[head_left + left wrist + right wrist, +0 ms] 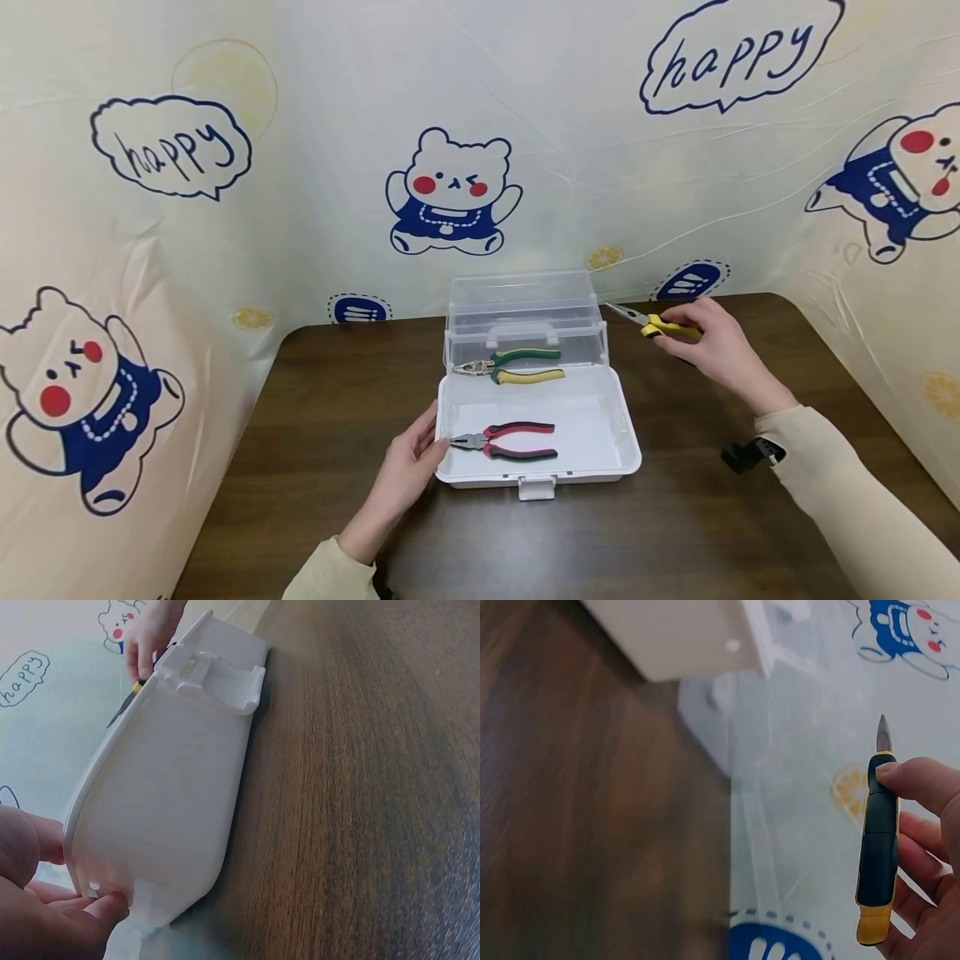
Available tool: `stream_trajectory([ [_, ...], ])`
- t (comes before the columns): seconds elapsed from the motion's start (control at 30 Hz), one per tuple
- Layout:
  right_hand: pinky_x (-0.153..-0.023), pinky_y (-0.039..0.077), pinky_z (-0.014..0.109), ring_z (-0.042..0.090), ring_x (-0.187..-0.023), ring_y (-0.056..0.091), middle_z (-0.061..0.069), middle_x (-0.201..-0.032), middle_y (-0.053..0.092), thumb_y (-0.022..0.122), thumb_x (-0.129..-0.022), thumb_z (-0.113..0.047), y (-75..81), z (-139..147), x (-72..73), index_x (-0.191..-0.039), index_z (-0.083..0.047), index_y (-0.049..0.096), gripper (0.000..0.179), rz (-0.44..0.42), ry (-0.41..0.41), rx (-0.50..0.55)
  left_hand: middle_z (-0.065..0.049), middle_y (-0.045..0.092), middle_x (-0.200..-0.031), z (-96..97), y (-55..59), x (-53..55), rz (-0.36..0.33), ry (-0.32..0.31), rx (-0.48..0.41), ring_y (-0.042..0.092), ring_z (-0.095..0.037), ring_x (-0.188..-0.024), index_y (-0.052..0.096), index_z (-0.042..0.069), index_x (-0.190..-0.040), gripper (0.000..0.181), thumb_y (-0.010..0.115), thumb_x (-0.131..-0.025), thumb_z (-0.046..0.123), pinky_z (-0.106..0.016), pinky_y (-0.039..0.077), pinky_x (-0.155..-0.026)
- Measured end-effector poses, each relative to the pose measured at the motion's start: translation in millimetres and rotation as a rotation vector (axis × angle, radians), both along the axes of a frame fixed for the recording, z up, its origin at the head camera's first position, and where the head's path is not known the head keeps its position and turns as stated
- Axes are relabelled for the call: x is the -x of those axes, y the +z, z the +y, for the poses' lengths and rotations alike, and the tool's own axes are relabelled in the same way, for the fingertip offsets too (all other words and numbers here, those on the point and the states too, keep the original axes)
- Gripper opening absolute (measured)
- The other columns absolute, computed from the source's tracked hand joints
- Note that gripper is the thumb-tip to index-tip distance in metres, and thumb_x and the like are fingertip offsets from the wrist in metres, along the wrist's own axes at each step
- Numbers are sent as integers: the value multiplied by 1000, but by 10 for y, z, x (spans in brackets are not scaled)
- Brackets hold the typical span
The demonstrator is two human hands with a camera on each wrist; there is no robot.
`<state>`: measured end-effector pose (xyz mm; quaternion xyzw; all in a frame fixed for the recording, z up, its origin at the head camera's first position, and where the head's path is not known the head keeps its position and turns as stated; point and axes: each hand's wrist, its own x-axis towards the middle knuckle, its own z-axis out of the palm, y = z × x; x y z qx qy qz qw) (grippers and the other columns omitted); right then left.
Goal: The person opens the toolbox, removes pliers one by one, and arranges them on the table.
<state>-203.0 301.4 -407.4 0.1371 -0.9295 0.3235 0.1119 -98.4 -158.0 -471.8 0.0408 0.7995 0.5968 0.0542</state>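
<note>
A white toolbox (592, 417) with a clear lid (517, 292) tipped back stands on the table. My left hand (411, 454) grips its left wall; in the left wrist view the thumb and fingers pinch the corner of the rim. On the right, my right hand (708, 337) holds yellow-and-black long-nose pliers (880, 832) up beside the lid, their tip pointing left. Inside the box lie red-and-black pliers (517, 442), close to the left fingers. Green-and-yellow pliers (525, 367) lie further back, across the hinge side and the lid.
The toolbox's white latch (536, 487) hangs at the front. Around the box spreads a dark wooden table (330, 417). Behind it and at both sides hangs a pale curtain (315, 167) printed with bears and "happy" bubbles.
</note>
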Motion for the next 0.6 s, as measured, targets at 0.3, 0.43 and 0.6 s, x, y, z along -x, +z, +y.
stream_trajectory([
  [0.3,-79,45,31,32,-98,56,17,-106,59,83,-90,-18,-199,303,-111,-117,3,72,36,-23,-97,2,-23,41,-161,-1,-1,0,3,-6,-5,49,-36,-142,37,-5,-158,62,62,-101,-1,-42,42,-109],
  [0.43,-76,44,26,33,-98,56,18,-106,59,82,-91,-19,-297,426,-147,-118,4,71,37,-45,-140,12,-24,41,-160,-2,2,-1,11,-7,-3,49,-36,-142,37,-6,-157,62,62,-101,-2,-42,42,-110],
  [0.6,-74,43,28,35,-97,56,20,-106,58,80,-94,-22,-412,562,-180,-119,6,69,39,-83,-196,14,-24,41,-160,-1,-12,-2,12,-8,-1,49,-36,-142,37,-6,-157,62,62,-101,-2,-41,43,-109],
])
